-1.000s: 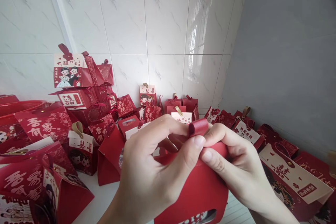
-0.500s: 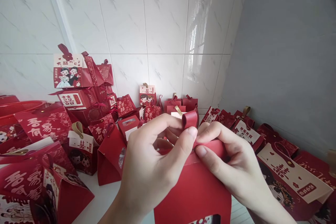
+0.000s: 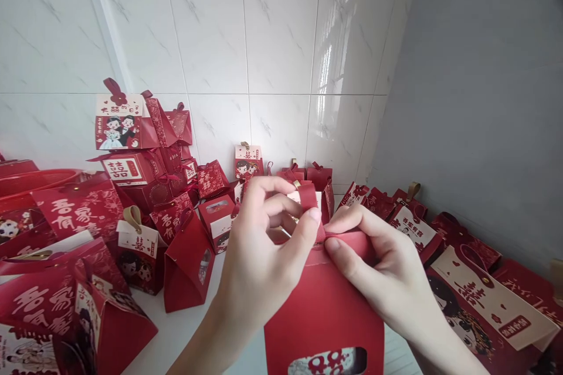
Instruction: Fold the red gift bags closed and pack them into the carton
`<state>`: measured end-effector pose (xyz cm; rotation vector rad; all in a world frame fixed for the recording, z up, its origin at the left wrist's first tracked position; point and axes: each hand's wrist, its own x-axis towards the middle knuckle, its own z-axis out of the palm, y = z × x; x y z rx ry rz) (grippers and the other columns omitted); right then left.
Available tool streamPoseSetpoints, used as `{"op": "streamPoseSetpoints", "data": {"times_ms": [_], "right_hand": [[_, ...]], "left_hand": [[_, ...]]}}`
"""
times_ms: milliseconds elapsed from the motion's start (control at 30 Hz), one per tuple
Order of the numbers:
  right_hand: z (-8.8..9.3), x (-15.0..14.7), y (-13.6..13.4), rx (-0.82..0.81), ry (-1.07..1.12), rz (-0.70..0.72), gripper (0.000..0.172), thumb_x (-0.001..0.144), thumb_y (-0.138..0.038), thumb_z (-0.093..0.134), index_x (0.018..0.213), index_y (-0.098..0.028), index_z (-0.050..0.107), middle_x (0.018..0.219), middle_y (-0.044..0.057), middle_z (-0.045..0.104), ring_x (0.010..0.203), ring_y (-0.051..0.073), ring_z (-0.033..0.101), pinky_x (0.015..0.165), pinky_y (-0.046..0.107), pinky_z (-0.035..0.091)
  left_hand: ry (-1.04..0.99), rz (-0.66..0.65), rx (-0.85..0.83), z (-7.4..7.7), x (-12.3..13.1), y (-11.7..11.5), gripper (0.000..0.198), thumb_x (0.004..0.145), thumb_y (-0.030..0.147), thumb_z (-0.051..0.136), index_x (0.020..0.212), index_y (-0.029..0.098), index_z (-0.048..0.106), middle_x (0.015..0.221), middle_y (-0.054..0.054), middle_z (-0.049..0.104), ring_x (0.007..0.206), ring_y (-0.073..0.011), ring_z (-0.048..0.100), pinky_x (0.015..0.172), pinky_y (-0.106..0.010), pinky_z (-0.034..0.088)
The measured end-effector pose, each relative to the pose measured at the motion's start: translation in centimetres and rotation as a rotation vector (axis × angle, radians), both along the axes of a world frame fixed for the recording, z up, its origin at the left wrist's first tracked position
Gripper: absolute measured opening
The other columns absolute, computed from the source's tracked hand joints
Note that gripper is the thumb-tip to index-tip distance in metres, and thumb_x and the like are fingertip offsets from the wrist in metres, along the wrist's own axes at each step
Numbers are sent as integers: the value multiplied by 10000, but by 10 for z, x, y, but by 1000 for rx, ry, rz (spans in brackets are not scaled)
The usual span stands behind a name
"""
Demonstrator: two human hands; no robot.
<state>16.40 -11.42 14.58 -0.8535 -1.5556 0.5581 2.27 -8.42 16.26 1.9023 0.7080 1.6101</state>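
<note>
One red box (image 3: 323, 304), held before me: my left hand (image 3: 270, 252) pinching the dark red loop (image 3: 309, 199) at its top, my right hand (image 3: 382, 258) pinching its top edge alongside; step, seemingly, loop-fitting, next wanting steady fingertip work.

The near box (image 3: 325, 304) is plain bright red, with a darker red ribbon (image 3: 309, 197) on top; its window (image 3: 328, 361) shows red patterning on white. The top box of the stack (image 3: 119, 123) has a cream band above red, with a cartoon couple in white and black. The tiled wall (image 3: 281, 23) is white with fine grey veins, the side wall (image 3: 479, 88) flat grey, the table (image 3: 176, 328) white.
</note>
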Motion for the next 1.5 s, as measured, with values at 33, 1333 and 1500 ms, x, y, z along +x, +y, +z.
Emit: {"op": "streamPoseSetpoints", "data": {"times_ms": [33,1333,1500], "right_hand": [[0,1,0,-25,0,-3,86,860,-231,570,784,-205,601,730,-2,591,605,107,544,497,155,461],[-3,9,14,-13,31,-251,191,862,-415,582,856,-227,615,634,3,594,521,142,565,353,178,425],[-3,9,15,-38,52,-213,182,872,-397,566,836,-224,611,651,-4,599,536,131,565,379,173,416]], "left_hand": [[-27,-4,-8,-1,1,1,198,831,206,593,926,232,421,679,53,623,564,-95,604,480,-163,459],[189,-3,-32,-10,3,24,193,878,289,555,1062,254,506,1031,-23,641,999,-176,615,882,-299,498],[160,33,-15,-10,6,23,149,868,281,561,1008,232,573,1043,-24,646,983,-177,617,866,-288,495]]}}
